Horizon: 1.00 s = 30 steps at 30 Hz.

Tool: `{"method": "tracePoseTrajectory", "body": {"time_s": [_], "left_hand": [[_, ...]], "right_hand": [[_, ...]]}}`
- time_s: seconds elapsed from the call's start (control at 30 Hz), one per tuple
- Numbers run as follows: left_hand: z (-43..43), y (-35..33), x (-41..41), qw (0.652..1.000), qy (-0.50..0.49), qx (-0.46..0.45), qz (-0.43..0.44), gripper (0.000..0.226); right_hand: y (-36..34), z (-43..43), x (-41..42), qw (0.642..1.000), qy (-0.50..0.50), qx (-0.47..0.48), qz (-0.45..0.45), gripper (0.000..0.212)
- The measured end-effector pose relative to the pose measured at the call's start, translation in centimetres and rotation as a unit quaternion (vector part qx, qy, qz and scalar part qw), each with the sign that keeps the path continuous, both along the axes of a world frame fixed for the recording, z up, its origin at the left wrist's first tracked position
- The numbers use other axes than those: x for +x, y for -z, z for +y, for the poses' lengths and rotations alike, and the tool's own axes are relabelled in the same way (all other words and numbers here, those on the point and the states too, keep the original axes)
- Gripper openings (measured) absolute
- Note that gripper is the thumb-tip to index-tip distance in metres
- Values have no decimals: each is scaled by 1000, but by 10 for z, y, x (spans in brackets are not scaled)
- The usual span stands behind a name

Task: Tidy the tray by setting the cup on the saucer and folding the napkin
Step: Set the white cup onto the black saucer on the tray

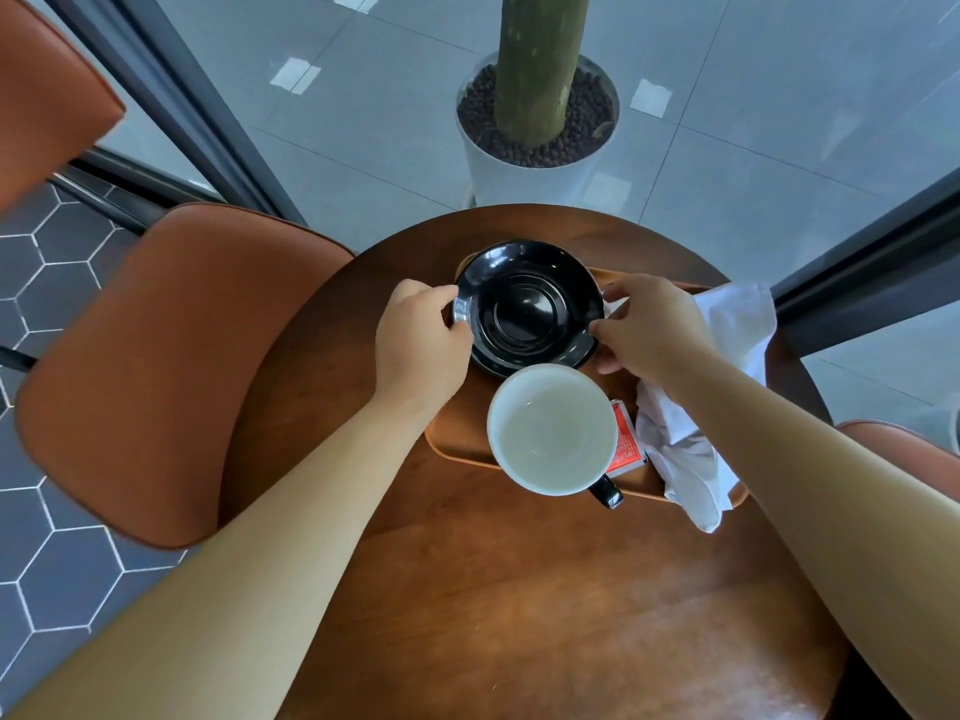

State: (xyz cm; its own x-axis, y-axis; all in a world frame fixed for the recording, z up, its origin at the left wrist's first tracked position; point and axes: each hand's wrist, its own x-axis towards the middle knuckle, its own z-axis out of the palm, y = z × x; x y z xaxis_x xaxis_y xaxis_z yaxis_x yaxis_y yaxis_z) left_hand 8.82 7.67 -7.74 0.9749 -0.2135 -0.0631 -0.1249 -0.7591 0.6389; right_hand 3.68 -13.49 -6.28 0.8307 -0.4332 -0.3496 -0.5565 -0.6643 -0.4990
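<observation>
A glossy black saucer (pixel 527 304) sits at the far end of a wooden tray (pixel 457 439). My left hand (pixel 418 345) pinches the saucer's left rim. My right hand (pixel 652 330) grips its right rim with curled fingers. Just in front of the saucer stands an empty cup (pixel 553 429), white inside, with a black handle pointing toward me on the right. A crumpled white napkin (pixel 691 449) lies along the tray's right side, partly under my right forearm and hanging over the tray's near edge.
A red sachet (pixel 626 439) lies between cup and napkin. The tray rests on a round wooden table (pixel 519 589). An orange chair (pixel 156 366) stands at the left. Beyond the table, behind glass, stands a white planter (pixel 535 168) with a trunk.
</observation>
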Motion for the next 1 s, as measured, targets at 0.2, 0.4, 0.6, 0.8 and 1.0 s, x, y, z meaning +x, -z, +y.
{"method": "tracePoseTrajectory", "body": {"time_s": [0.2,0.4,0.6,0.8,1.0], "left_hand": [[19,8,-12,999,-23,3,-33,40],[68,39,-23,978,66,171,-95,49],[80,55,-25,954,107,264,-98,61],[80,59,-26,950,95,278,-104,62],[80,62,-25,950,59,289,-104,62]], "right_hand": [[2,2,11,999,-23,-41,-26,31],[6,5,14,998,-19,-60,-29,28],[8,4,13,999,24,-13,-26,24],[9,9,14,999,35,32,-19,18],[9,5,15,999,24,-17,-35,17]]}}
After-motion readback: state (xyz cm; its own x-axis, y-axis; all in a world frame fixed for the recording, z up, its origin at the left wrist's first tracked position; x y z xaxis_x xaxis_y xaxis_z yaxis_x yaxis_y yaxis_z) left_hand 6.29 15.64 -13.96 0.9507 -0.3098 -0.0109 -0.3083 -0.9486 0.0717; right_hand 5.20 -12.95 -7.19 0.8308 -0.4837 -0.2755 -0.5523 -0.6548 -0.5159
